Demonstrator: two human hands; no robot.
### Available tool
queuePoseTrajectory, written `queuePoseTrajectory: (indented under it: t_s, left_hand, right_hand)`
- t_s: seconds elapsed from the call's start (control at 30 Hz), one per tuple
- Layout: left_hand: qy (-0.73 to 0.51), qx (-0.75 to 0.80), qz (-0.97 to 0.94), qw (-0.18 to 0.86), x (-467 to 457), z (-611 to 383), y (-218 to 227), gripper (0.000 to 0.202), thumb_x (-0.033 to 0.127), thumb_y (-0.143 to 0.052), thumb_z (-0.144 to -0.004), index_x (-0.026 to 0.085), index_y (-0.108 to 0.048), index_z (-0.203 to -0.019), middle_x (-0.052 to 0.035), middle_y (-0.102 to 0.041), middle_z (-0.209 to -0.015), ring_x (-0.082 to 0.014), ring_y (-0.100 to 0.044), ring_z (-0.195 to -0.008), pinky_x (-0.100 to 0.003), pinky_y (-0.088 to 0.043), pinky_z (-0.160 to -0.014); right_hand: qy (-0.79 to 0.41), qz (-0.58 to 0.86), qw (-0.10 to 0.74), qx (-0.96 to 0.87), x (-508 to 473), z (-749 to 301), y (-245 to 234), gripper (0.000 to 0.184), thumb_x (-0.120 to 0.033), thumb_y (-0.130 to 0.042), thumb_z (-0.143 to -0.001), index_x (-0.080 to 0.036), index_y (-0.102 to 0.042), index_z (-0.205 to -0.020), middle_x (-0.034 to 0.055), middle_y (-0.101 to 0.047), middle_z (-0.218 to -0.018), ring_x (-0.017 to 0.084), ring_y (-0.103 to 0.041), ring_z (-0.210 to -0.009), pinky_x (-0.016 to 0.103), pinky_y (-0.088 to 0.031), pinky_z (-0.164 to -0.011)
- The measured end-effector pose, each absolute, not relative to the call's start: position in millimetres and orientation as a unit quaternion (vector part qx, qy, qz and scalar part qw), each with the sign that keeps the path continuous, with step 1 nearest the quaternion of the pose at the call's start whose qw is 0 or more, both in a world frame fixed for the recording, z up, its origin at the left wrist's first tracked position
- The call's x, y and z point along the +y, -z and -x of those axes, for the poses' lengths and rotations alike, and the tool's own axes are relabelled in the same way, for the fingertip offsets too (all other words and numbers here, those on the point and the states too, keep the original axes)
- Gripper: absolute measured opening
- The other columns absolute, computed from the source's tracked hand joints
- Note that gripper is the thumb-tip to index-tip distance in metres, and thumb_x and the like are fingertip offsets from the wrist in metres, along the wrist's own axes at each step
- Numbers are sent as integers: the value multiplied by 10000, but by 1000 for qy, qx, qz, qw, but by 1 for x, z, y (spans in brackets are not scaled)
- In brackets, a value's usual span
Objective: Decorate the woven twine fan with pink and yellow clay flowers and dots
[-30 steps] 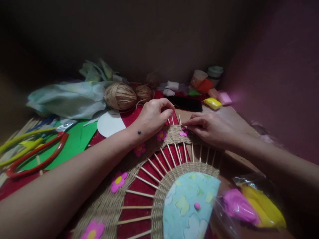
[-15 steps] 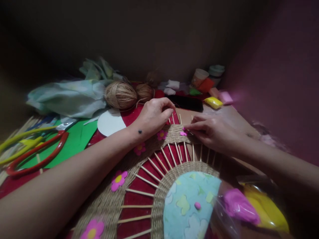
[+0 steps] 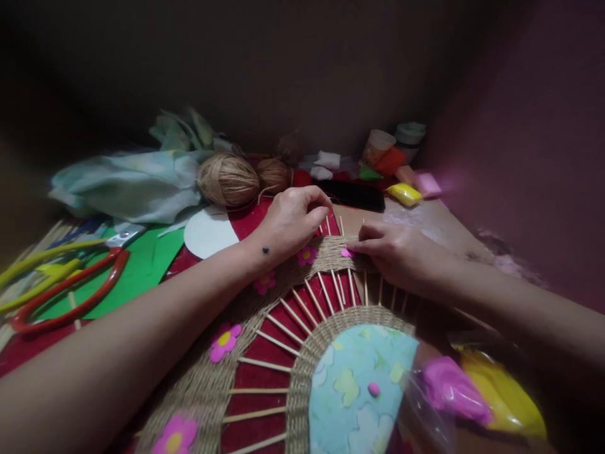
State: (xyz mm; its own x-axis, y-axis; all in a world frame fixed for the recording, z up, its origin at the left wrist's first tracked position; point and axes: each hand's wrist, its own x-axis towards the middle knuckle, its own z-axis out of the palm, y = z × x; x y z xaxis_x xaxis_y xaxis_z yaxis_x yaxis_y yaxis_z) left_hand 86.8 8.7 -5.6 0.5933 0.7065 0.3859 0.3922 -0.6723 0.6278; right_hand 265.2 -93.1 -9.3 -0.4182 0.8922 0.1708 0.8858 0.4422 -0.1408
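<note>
A round craft piece of wooden skewers and woven twine [image 3: 265, 353] lies before me, its outer twine band carrying pink flowers with yellow centres [image 3: 225, 339] and its middle a blue patterned disc [image 3: 354, 384]. My left hand [image 3: 290, 221] rests curled on the far edge of the twine band, fingers closed over the skewer tips. My right hand [image 3: 397, 252] presses a small pink flower piece [image 3: 346, 252] onto the band with pinched fingertips.
Two balls of jute twine [image 3: 229, 181] sit behind the piece by pale cloth [image 3: 127, 186]. Red and yellow handled scissors [image 3: 66, 290] lie on green paper at left. A black phone [image 3: 352, 195], clay packets and cups stand at the back right. Bagged pink and yellow clay [image 3: 472, 391] lies near right.
My right hand has slid slightly left and down, fingers settling over the small pink flower piece on the band. The left hand has hardly moved.
</note>
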Motion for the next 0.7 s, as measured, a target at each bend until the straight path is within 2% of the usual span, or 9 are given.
queuePoseTrajectory:
  t_s: [0.13, 0.27, 0.53, 0.7]
  left_hand:
    - [-314, 325, -856, 252, 8, -87, 5, 221, 169, -489, -776, 144, -696, -850, -34, -701, -811, -154, -610, -742, -256, -448, -691]
    - [-316, 320, -857, 251, 9, -87, 6, 221, 174, -491, -776, 141, -698, -846, -36, -701, -808, -153, -605, -729, -253, -444, -676]
    - [-318, 321, -857, 247, 8, -87, 7, 231, 169, -485, -768, 145, -700, -849, -30, -701, -790, -150, -601, -711, -255, -443, -671]
    - [-308, 330, -860, 238, 7, -88, 5, 220, 174, -504, -763, 144, -709, -836, -39, -706, -785, -155, -599, -701, -271, -449, -686]
  right_hand:
    - [-10, 545, 157, -824, -93, -266, 5, 312, -50, -474, -800, -187, -739, -894, 62, -657, -786, 145, -594, -675, 250, -437, -624]
    - [-10, 556, 156, -816, -95, -264, -3, 344, -24, -458, -786, -175, -737, -918, 52, -685, -788, 140, -609, -688, 243, -448, -631]
    - [46, 575, 104, -810, -95, -259, -23, 262, -127, -520, -804, -237, -750, -866, 44, -712, -849, 146, -587, -642, 282, -380, -566]
    - [-58, 541, 104, -832, -112, -263, -41, 162, -247, -566, -817, -252, -727, -821, 44, -670, -785, 144, -565, -625, 267, -376, -558]
